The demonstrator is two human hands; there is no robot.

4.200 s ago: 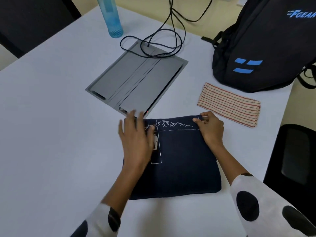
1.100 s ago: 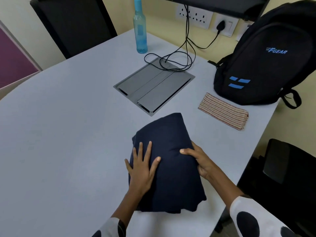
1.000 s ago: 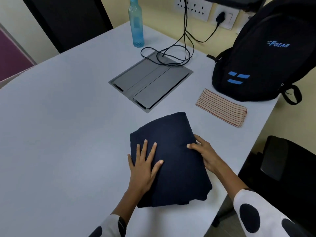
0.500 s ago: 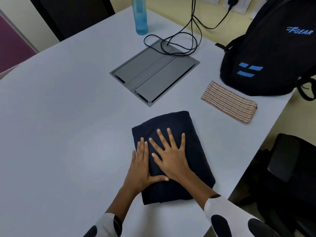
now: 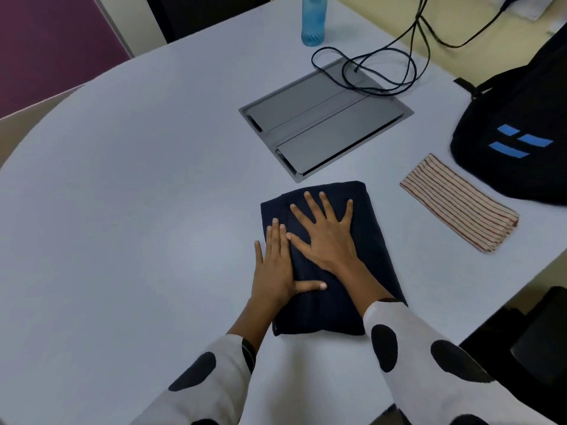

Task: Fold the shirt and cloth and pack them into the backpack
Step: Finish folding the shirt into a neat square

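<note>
The navy shirt [image 5: 374, 240] lies folded into a narrow rectangle on the white table [image 5: 138, 210]. My right hand [image 5: 326, 237] presses flat on its top with fingers spread. My left hand [image 5: 274, 268] lies flat along the shirt's left edge, thumb stretched across the fabric. To the right, the striped cloth [image 5: 458, 202] sits folded in a strip. Beyond it stands the black backpack [image 5: 521, 118] with blue marks; its opening is out of view.
A grey cable hatch [image 5: 325, 118] is set into the table behind the shirt, with black cables [image 5: 383, 72] looped over it. A blue bottle [image 5: 313, 19] stands at the far edge. A black chair [image 5: 534, 348] sits at the right, below the table edge.
The shirt went from a wide fold with its print showing to a narrow plain bundle. My right hand moved from its right edge onto the top, and both hands now press it flat.
</note>
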